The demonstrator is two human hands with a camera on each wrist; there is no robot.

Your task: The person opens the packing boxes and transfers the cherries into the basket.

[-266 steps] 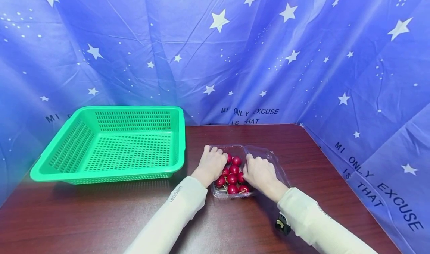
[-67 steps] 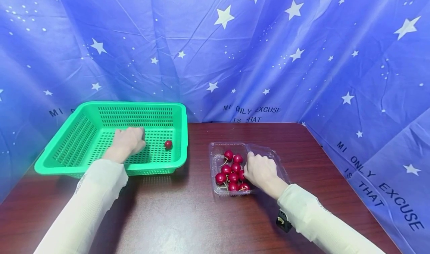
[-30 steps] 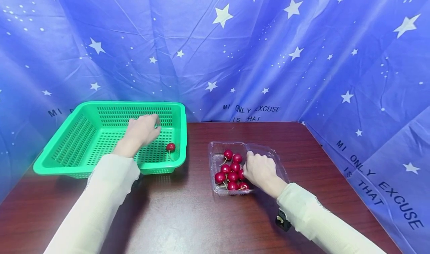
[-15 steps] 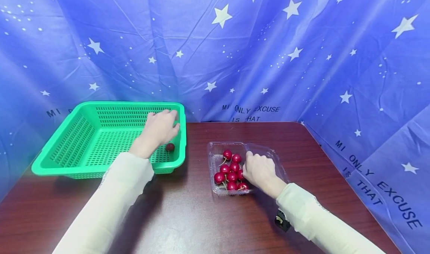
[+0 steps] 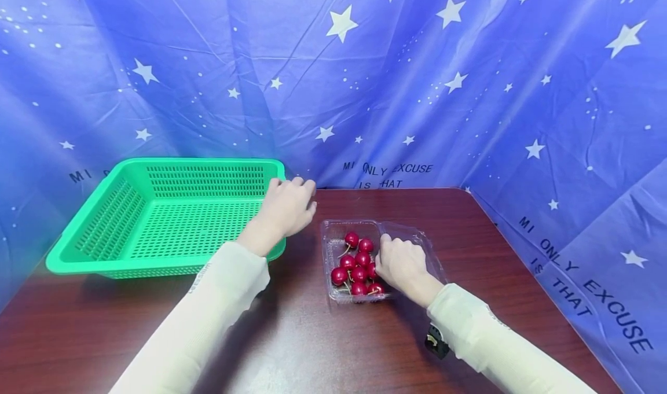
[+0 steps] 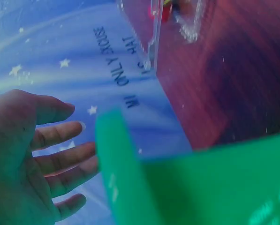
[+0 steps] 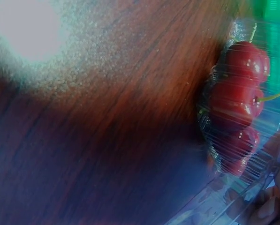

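In the head view my left hand (image 5: 283, 209) is over the right rim of a green plastic basket (image 5: 156, 264). Its fingers are spread and hold nothing, as the left wrist view also shows, where the hand (image 6: 18, 164) is beside the blurred basket rim (image 6: 118, 173). My right hand (image 5: 403, 265) grips the right edge of a clear plastic box (image 5: 327, 240) with its lid folded back. Several red cherries (image 5: 358, 274) with stems lie in that box. The right wrist view shows cherries (image 7: 233, 101) through the clear wall, and my fingertips (image 7: 266, 211) at the edge.
Both things stand on a dark red-brown wooden table (image 5: 312, 336), the basket left of the box. A blue cloth (image 5: 292, 52) with white stars hangs behind and to the right. A black watch-like device (image 5: 435, 342) is at my right wrist.
My left hand has moved right from inside the basket to over its right rim, and now hides the single cherry seen in there before. My right hand stays on the box.
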